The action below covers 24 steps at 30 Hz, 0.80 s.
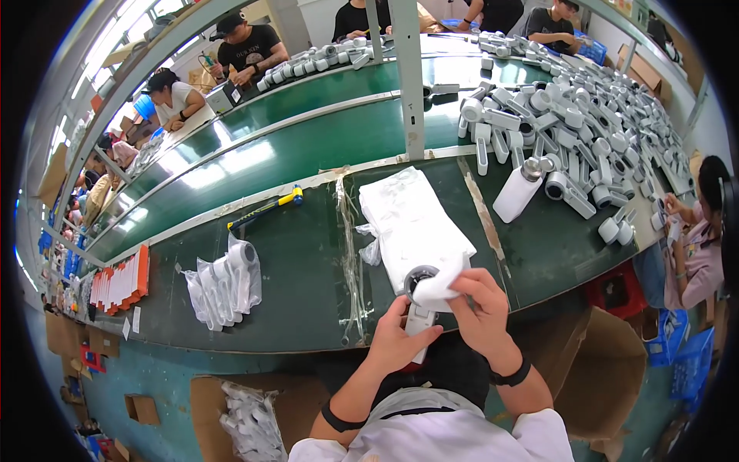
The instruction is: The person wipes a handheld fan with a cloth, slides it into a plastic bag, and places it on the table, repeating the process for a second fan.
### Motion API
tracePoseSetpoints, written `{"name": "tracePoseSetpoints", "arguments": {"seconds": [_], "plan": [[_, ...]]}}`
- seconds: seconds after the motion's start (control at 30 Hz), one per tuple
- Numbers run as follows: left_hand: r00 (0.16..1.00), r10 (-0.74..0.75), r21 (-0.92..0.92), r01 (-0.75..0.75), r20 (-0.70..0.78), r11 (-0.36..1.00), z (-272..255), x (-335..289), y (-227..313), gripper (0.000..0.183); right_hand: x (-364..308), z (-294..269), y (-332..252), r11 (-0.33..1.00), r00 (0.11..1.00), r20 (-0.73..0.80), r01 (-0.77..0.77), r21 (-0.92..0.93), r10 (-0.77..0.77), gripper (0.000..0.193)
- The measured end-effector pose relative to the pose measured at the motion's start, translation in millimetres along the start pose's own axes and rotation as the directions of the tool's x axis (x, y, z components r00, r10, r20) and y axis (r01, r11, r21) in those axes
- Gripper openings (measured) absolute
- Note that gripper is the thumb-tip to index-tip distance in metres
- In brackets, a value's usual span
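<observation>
Near the table's front edge, my left hand [394,340] is wrapped round the handle of a white handheld device [422,317] with a round head and a dark grey ring. My right hand [483,314] pinches a white cloth [436,289] against the side of that head; the cloth partly covers it. Just beyond the hands lies a stack of white plastic bags [412,204]. To its right stands a white bottle [517,192] with a metallic top. Several similar devices in clear bags [225,283] rest on the left of the dark green table.
A large pile of white devices [573,131] covers the right side. A yellow and black hammer [265,208] lies left of the bags, with orange and white boxes [121,279] farther left. A metal post [409,85] rises ahead. Cardboard boxes [596,369] stand below; other people work around.
</observation>
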State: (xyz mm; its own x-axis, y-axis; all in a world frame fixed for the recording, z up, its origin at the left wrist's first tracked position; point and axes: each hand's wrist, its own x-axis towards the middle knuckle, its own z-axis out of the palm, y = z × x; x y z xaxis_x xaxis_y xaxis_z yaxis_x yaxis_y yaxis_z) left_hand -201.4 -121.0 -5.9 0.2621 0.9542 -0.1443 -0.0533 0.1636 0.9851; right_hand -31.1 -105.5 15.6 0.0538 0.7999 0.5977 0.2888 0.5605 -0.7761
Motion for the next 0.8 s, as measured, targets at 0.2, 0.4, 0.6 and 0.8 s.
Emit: {"name": "tracePoseSetpoints", "arguments": {"seconds": [0.2,0.4,0.6,0.8], "plan": [[0.992,-0.084,-0.171,0.099,0.094,0.980,-7,-3,7,0.057,4,11,10,0.956,0.972,-0.064,-0.208,0.205,0.225,0.014],[0.992,-0.099,-0.306,0.118,0.077,0.945,-10,4,15,0.063,-16,15,8,0.994,0.993,0.061,-0.104,0.024,0.102,0.014],[0.986,-0.062,-0.380,0.118,0.156,0.917,-15,4,1,0.072,-19,-5,5,0.978,0.966,-0.157,-0.209,0.007,0.207,0.019],[0.988,-0.095,-0.524,0.146,0.123,0.839,-1,11,-8,0.049,-27,18,-4,0.988,0.992,0.121,0.055,-0.147,-0.037,0.023]]}}
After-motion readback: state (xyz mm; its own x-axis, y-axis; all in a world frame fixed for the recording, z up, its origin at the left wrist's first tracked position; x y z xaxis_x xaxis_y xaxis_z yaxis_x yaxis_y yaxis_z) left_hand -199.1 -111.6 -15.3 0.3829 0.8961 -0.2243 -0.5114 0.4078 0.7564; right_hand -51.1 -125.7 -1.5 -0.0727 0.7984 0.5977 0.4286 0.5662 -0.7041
